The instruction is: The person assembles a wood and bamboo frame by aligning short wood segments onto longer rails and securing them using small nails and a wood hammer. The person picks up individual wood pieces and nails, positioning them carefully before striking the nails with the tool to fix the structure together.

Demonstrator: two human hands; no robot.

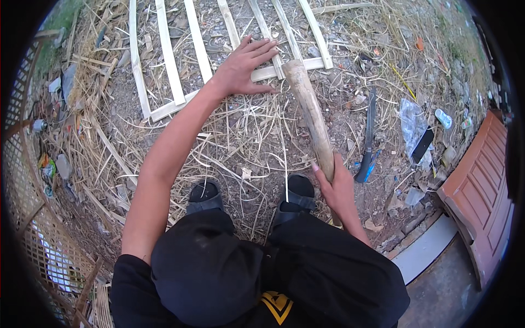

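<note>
My left hand lies with fingers spread over the near crosspiece of a frame of pale wooden slats, its fingertips on one of the slats. Several of these slats run away from me, their near ends along the crosspiece. In my right hand is a thick, rough wooden stick, gripped at its narrower lower end. The stick slants up and left, its blunt top beside the slat ends and just right of my left hand. The palm's underside is hidden.
A long knife with a dark handle lies right of the stick. Farther right are a clear plastic bag, a black phone-like rectangle and a can. A brown panelled door leans at right; woven lattice stands left. Shavings litter the ground.
</note>
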